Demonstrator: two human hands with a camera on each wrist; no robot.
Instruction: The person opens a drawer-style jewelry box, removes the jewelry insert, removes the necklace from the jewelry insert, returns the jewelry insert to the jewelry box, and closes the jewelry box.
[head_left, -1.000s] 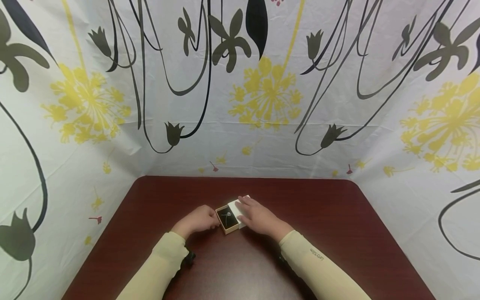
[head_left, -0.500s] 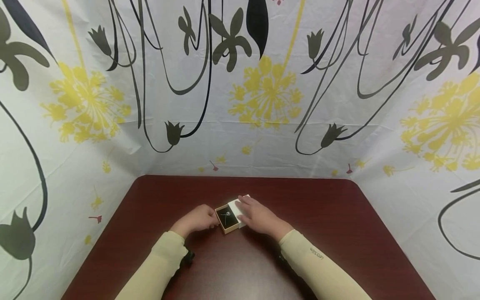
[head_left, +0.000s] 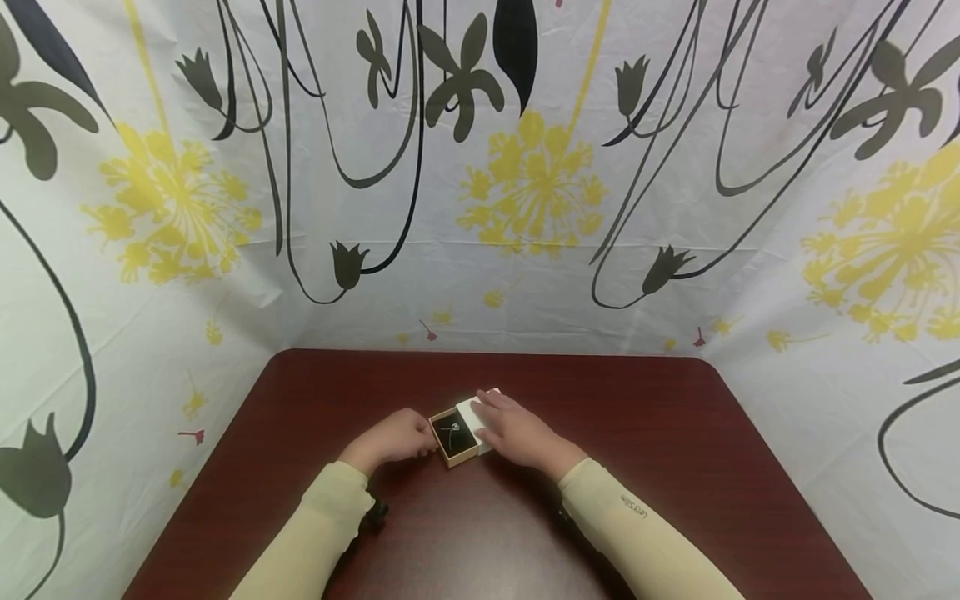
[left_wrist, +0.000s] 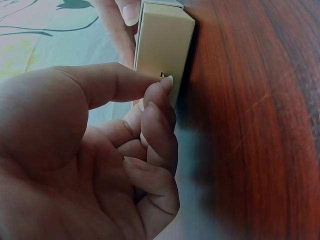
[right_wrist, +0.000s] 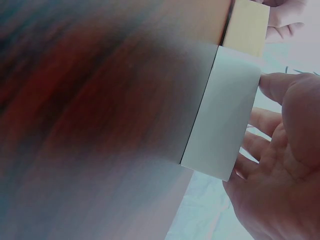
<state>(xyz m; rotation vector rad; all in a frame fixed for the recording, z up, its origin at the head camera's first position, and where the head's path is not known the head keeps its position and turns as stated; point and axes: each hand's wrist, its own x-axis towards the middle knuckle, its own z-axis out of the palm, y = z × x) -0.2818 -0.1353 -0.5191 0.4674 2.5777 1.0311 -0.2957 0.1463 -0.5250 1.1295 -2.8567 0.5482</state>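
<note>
A small jewelry box lies on the table, its tan drawer [head_left: 462,457] partly out of the white sleeve [head_left: 467,410]. On the drawer's black lining rests a thin silver necklace [head_left: 453,427] with a small pendant. My left hand [head_left: 393,437] is at the drawer's left end; in the left wrist view, its thumb and index finger pinch at a small pull on the drawer's end face [left_wrist: 165,40]. The pull itself is mostly hidden by the fingertips. My right hand [head_left: 521,431] rests on top of the white sleeve with fairly straight fingers, seen also in the right wrist view above the sleeve's side [right_wrist: 222,112].
The dark red wooden table [head_left: 630,417] extends around the box on all sides. A white cloth with printed flowers [head_left: 536,187] hangs behind the table and along its left and right sides.
Both hands keep their places on the box. The drawer stands out of the sleeve by about the same length, with at most a very slight shift to the left.
</note>
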